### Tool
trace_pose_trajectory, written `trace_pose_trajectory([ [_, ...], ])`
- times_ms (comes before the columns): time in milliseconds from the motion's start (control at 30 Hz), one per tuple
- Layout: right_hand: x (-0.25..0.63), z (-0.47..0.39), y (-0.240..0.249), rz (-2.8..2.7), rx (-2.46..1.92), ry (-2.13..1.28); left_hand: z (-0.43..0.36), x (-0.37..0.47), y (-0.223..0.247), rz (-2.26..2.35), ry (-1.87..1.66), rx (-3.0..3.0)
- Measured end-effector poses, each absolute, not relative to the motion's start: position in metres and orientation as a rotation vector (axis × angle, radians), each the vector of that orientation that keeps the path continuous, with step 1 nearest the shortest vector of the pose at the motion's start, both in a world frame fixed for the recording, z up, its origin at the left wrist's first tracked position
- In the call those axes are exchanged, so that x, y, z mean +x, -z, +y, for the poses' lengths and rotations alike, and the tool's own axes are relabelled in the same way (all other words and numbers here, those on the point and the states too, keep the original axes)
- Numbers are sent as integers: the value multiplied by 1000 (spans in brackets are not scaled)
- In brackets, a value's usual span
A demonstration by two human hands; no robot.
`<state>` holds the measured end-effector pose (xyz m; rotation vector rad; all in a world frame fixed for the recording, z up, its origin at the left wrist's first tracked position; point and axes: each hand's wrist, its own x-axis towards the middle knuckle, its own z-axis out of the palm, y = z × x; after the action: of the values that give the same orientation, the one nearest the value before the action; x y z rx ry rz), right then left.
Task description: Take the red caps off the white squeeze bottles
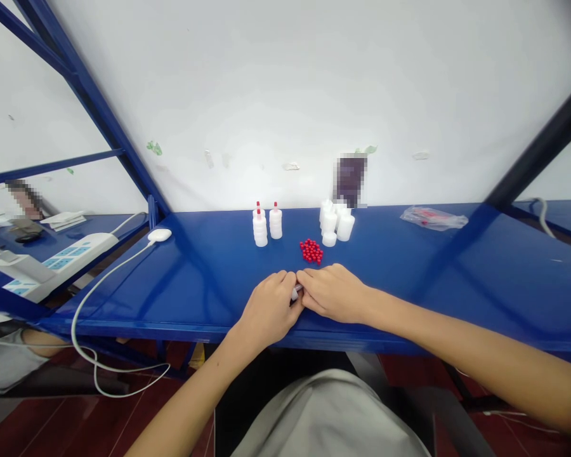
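Near the front edge of the blue table, my left hand is closed around a small white plastic bottle, mostly hidden by the fingers. My right hand meets it from the other side, its fingers pinched at the bottle's narrow end; whether a cap is between them is hidden. Just beyond the hands lies a loose pile of small red caps. Behind and to the left stand three white bottles with red tips, upright. A cluster of white bottles without red tips stands to the right of the caps.
A clear plastic bag with red pieces lies at the back right. On the left, a white cable runs from a white puck over the table edge. A power strip and blue frame posts stand farther left.
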<state>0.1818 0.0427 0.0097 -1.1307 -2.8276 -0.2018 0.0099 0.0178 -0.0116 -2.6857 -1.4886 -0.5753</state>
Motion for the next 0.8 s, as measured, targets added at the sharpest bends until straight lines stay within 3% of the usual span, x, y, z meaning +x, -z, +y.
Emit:
trace_pose_trajectory([
  [167,188,50,-7,-2714,-1371,133,13,11,12,-1543,579,-2594],
  [400,214,71,-7,-2486,-1028,-123,14,9,8,-1548,575,-2642],
  [800,223,81,-9,-2302,-1058,-244,15,8,9,-1520,552,-2657],
])
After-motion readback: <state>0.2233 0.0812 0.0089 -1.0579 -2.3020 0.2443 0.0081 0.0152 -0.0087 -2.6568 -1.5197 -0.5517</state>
